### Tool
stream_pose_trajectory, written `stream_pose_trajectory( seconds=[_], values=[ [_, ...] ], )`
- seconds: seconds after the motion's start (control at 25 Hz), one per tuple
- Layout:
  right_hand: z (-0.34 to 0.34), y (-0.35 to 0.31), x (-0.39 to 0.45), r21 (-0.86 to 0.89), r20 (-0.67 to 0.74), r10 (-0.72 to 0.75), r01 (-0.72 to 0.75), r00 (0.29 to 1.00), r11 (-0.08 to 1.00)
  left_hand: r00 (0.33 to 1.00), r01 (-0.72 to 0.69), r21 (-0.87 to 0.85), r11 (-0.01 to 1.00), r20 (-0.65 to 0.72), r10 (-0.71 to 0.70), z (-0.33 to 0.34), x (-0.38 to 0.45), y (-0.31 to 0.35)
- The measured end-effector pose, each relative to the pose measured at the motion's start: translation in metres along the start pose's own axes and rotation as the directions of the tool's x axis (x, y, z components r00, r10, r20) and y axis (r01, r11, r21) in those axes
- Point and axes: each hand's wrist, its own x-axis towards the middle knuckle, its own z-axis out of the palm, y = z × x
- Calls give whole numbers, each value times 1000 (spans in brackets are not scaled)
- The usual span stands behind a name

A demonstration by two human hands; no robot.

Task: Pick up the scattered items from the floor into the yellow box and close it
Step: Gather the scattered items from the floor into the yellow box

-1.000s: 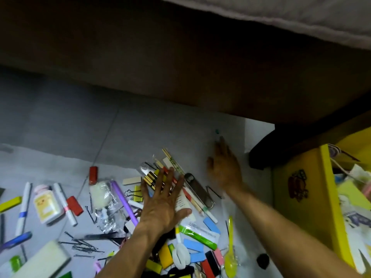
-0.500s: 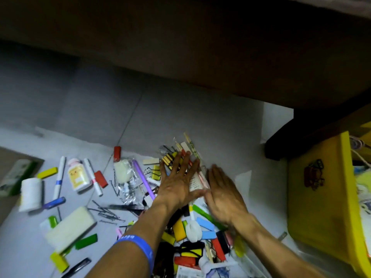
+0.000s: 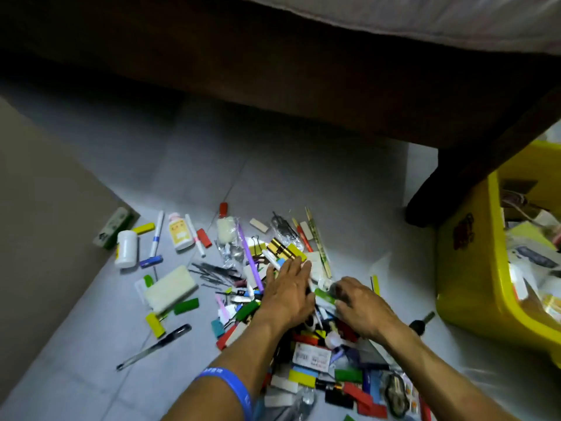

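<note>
A heap of small scattered items (image 3: pixel 309 363) lies on the grey tile floor: coloured blocks, clips, pens, cards. My left hand (image 3: pixel 288 293) rests flat on the heap's far side, fingers straight. Beside it to the right, my right hand (image 3: pixel 361 308) has its fingers curled down over small pieces near a green strip (image 3: pixel 323 294). The open yellow box (image 3: pixel 467 268) stands on the floor at the right, partly filled, about a hand's length from my right hand. More items lie to the left: a sponge (image 3: pixel 170 288), a black pen (image 3: pixel 154 346), a glue bottle (image 3: pixel 180 235), a white bottle (image 3: pixel 126 249).
A dark bed frame spans the back, and its leg (image 3: pixel 449 189) stands just behind the yellow box. A brown cardboard sheet (image 3: pixel 45 238) covers the floor on the left. Bare tiles (image 3: pixel 303 165) lie between the heap and the bed.
Both hands have drawn back toward me across the heap, and the right hand's fingers have gone from flat to curled. The view has swung left, bringing the cardboard sheet into sight.
</note>
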Motion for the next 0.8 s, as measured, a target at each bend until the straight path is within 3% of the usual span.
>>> stream_pose_trajectory(
  seconds=[0.16,0.28,0.4,0.56,0.72,0.8],
  values=[
    [-20,-18,-16,-13,-39,57,-58,998,998,975,123,-31,992,-181,-127,-12,-51,-19],
    [-28,-38,5,-13,-81,44,-45,996,999,903,255,-250,934,-285,-323,-25,-45,-46],
    [-27,-49,36,-19,-170,70,-74,983,997,831,296,-426,855,-327,-451,-29,-18,-66],
    [-21,-48,83,97,-296,163,-141,941,985,797,341,-557,757,-256,-548,-19,18,-89],
    [-5,-43,110,36,-327,228,-229,917,973,765,405,-623,669,-170,-621,-17,34,-99],
    [2,-42,109,92,-298,295,-280,908,956,767,424,-646,635,-117,-631,-21,38,-96]
  ],
)
